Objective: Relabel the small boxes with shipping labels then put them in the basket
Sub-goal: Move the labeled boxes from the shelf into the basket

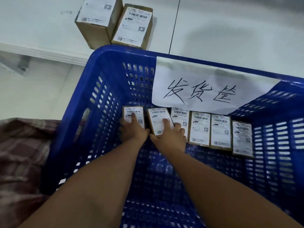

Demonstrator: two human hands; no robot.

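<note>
Clamps left grip [134, 129] on the leftmost small brown cardboard box with white shipping label [128, 112], forefinger flat on the label, near the far-left corner of the blue perforated plastic basket [102, 102]. Clamps right grip [169, 134] on the second labelled box [156, 114] just beside it. Likely extends the label-up row of four other boxes [199, 129] along the far wall, keeping barcodes readable.

Two bare forearms [105, 175], skin uncovered to the wrists, with bare left grip [133, 130] and right grip [170, 134]
</note>
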